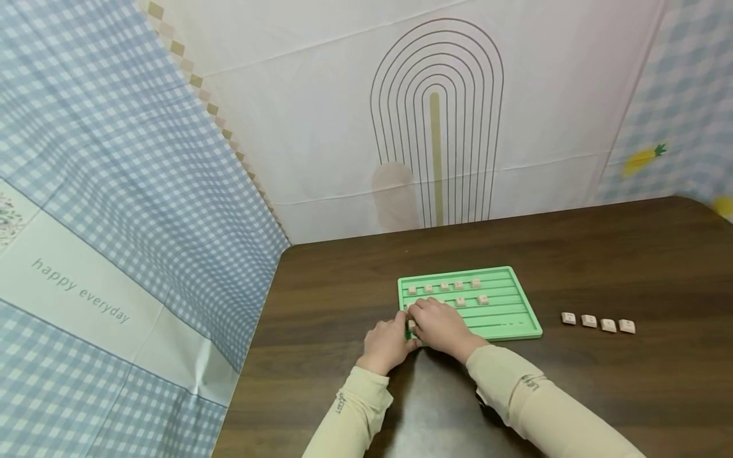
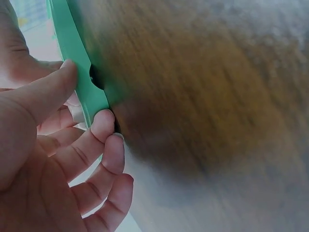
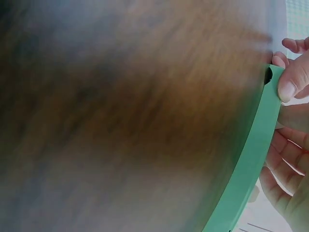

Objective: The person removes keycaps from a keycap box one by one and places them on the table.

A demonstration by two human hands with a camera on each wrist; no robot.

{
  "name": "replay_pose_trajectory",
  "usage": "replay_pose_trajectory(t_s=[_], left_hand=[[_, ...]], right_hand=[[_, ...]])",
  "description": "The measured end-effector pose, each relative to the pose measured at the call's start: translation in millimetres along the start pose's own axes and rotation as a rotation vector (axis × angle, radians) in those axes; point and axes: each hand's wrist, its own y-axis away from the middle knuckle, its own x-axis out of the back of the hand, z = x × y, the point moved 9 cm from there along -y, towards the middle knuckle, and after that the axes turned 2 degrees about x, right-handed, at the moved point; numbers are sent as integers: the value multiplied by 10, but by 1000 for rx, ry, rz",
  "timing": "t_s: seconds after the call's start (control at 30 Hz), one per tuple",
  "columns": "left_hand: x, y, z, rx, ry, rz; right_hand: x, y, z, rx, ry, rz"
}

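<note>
A shallow green tray (image 1: 492,324) with ridged rows lies on the table, pale keycaps (image 1: 445,286) standing in its upper rows. At its near left corner, my left hand (image 1: 385,343) grips the rim. The left wrist view shows that hand's thumb (image 2: 67,79) on the green edge and its fingertips curled at the corner. My right hand (image 1: 439,326) reaches over the tray's left part, covering some of the rows. Its thumb and fingers pinch a small pale keycap (image 1: 411,324) beside the left fingertips. In the right wrist view both hands meet behind the green edge (image 3: 251,150).
Several loose keycaps (image 1: 588,321) lie in a short row on the brown wooden table (image 1: 572,394), right of the tray. A printed white cloth (image 1: 321,127) hangs behind the table, and a blue checked cloth (image 1: 143,172) hangs along the left.
</note>
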Motion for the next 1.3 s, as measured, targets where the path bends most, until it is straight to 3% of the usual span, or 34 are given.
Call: replay_pose_trajectory(t_s=[0.13, 0.3, 0.5, 0.67, 0.8, 0.93, 1.03, 1.3], left_hand=[[-44, -14, 24, 8, -6, -27], [-57, -21, -6, 23, -2, -33], [-43, -3, -59, 35, 4, -25], [-28, 6, -49, 14, 12, -20], [-32, -14, 8, -19, 34, -15], [-27, -23, 5, -23, 40, -12], [-29, -18, 3, -17, 39, -18], [-25, -2, 13, -24, 54, -13]], right_hand=[[113, 79, 48, 20, 14, 56], [553, 271, 244, 38, -19, 165], [1111, 737, 953, -107, 5, 176], [1373, 1366, 1731, -285, 51, 155], [1353, 1922, 2262, -451, 75, 20], [1147, 2226, 2526, -527, 43, -138], [1020, 2305, 2585, -531, 18, -198], [924, 2288, 2627, -534, 21, -214]])
